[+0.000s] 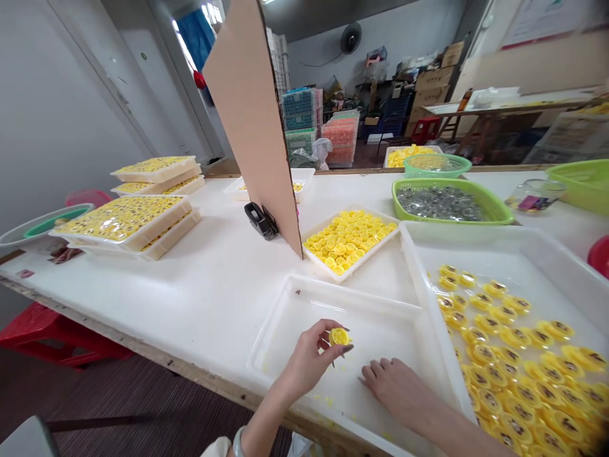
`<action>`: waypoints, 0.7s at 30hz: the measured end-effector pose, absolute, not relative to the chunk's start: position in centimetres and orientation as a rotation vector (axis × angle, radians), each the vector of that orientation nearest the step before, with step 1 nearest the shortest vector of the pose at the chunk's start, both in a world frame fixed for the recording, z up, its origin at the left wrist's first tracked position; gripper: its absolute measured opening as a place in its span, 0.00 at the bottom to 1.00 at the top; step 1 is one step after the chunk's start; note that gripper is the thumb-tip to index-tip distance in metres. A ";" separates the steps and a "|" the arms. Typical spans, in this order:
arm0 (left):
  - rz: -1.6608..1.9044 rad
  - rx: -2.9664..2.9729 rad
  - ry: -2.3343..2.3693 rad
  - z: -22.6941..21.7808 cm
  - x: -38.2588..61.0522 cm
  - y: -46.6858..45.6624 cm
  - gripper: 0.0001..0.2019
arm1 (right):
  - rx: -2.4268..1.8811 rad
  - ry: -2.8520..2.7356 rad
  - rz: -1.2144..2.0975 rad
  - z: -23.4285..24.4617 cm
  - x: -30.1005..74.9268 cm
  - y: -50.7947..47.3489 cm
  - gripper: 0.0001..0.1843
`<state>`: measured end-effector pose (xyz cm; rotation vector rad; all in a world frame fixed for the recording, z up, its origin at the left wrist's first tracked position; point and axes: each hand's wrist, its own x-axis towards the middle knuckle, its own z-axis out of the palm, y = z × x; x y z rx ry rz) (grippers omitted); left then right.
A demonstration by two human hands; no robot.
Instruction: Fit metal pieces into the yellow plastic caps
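My left hand point(311, 358) pinches a small round yellow cap point(339, 336) between thumb and fingertips, just above a shallow white tray point(285, 317) at the table's near edge. My right hand point(392, 384) lies in the same tray, fingers stretched toward the left hand, nothing in it. To the right, a large white tray point(499, 247) holds several yellow caps with dark centres point(518, 368). Behind, a smaller white tray of plain yellow caps point(347, 241) stands beside an upright cardboard sheet point(252, 108).
A green basket of small metal parts point(445, 202) sits at the back, with more green baskets point(580, 181) and a glass jar point(535, 193) to the right. Stacked trays of yellow pieces point(128, 222) stand at the left. A black clip point(261, 220) holds the cardboard. Red stools point(42, 330) stand below.
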<state>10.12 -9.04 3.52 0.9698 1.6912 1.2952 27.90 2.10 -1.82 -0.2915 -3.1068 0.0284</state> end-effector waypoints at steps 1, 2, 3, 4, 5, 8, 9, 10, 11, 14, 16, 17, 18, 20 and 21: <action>1.316 0.949 1.659 3.4 10.5 -9.2 0.20 | -0.386 -3.082 0.253 -1.2 27.9 2.6 0.12; 1.335 0.931 1.623 3.3 10.7 -9.3 0.21 | -0.504 -3.027 0.522 -0.4 28.0 3.2 0.15; 1.354 0.915 1.579 3.3 10.9 -9.4 0.22 | -0.629 -2.933 0.810 0.6 28.1 3.7 0.17; 1.378 0.905 1.520 3.3 11.1 -9.5 0.23 | -0.729 -2.804 1.101 1.6 28.3 4.0 0.19; 1.405 0.896 1.445 3.4 11.2 -9.6 0.24 | -0.798 -2.650 1.369 2.7 28.5 4.3 0.20; 1.447 0.851 1.204 3.9 11.7 -9.9 0.27 | -0.858 -2.195 1.900 5.5 29.0 3.8 0.23; 1.443 0.822 1.143 4.2 11.9 -9.9 0.27 | -0.843 -2.096 1.986 6.1 29.1 3.4 0.24; 1.430 0.791 1.095 4.5 12.1 -9.9 0.26 | -0.824 -2.037 2.043 6.7 29.1 3.0 0.24; 1.423 0.761 1.059 4.8 12.4 -10.0 0.25 | -0.805 -2.012 2.082 7.1 29.1 2.5 0.24; 1.428 0.733 0.997 5.7 13.0 -9.8 0.18 | -0.735 -2.060 2.182 7.8 28.6 1.6 0.24; 1.432 0.775 1.000 6.0 13.3 -9.7 0.16 | -0.689 -2.112 2.199 7.8 28.1 1.4 0.23; 1.433 0.802 1.019 6.0 13.5 -9.6 0.15 | -0.674 -2.119 2.196 7.7 27.9 1.5 0.22; 1.436 0.824 1.043 6.0 13.6 -9.5 0.15 | -0.672 -2.105 2.198 7.6 27.7 1.5 0.23; 1.457 0.840 1.083 5.9 14.0 -9.4 0.16 | -0.705 -2.023 2.216 7.2 27.3 1.7 0.24; 1.471 0.832 1.097 5.8 14.1 -9.2 0.17 | -0.727 -1.981 2.229 7.0 27.1 1.8 0.25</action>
